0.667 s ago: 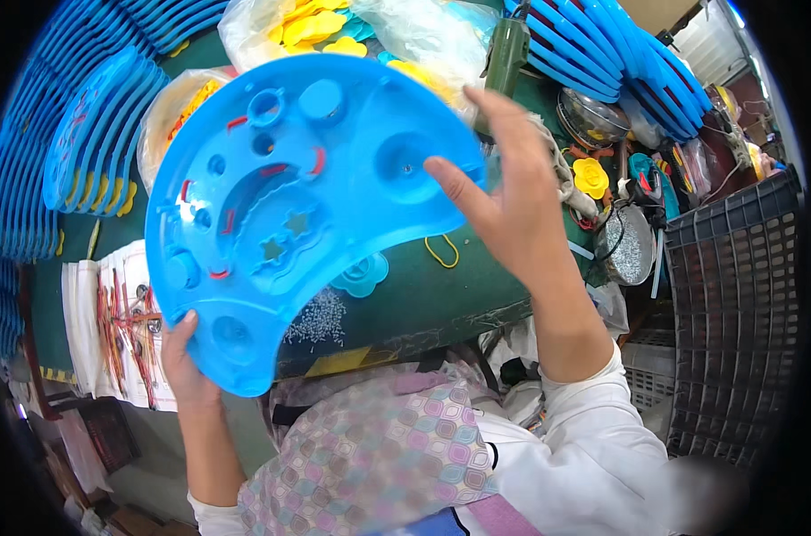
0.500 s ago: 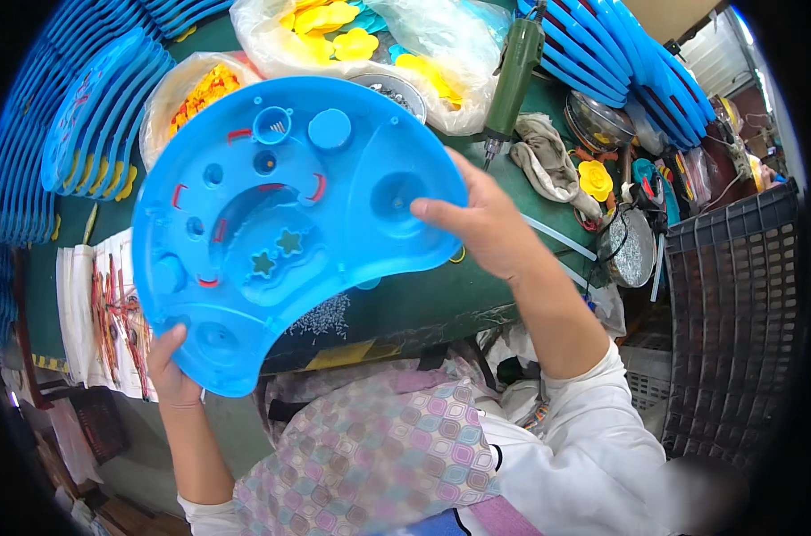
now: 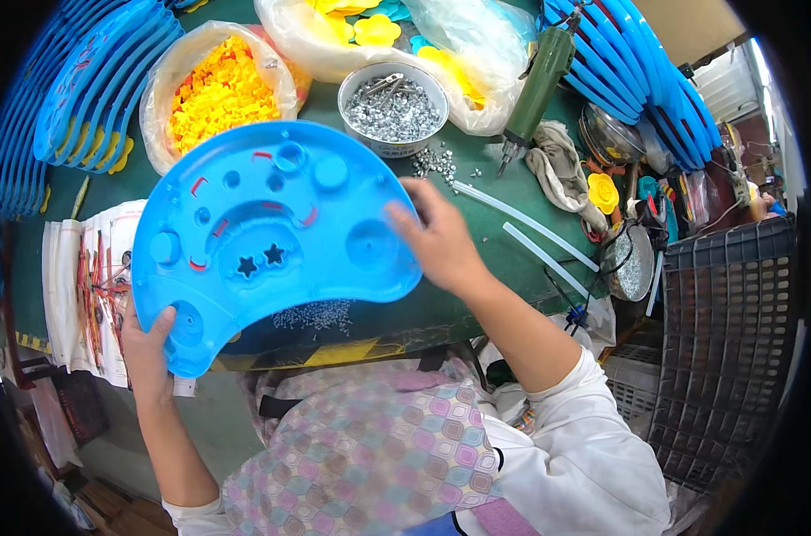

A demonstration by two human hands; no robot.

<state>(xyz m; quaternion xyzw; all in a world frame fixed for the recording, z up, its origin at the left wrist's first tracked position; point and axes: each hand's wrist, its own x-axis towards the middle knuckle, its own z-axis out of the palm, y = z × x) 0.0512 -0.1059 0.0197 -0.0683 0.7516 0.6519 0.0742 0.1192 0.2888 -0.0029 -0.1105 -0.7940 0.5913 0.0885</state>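
Both hands hold up a large blue crescent-shaped plastic panel (image 3: 271, 201) over the table. It has round hollows, two star-shaped holes and several small red pieces set in it. My left hand (image 3: 148, 344) grips its lower left end, thumb on the face and fingers mostly hidden. My right hand (image 3: 437, 234) grips the right end, a little blurred, with the thumb on top. Behind the panel stand a bowl of small metal parts (image 3: 393, 107) and a bag of small yellow and orange pieces (image 3: 227, 89). Small screws (image 3: 314, 316) lie beneath the panel's inner curve.
A green electric screwdriver (image 3: 538, 85) hangs at the right, near a grey glove (image 3: 559, 165) and white tubes (image 3: 530, 223). Stacked blue panels rise on the left (image 3: 111, 85) and back right (image 3: 602, 58). Wires on paper (image 3: 93, 286) lie left. A black crate (image 3: 731, 348) stands right.
The panel and both hands have moved lower and slightly left, toward me. The metal bowl, loose metal parts and more of the yellow-piece bag now show behind it.
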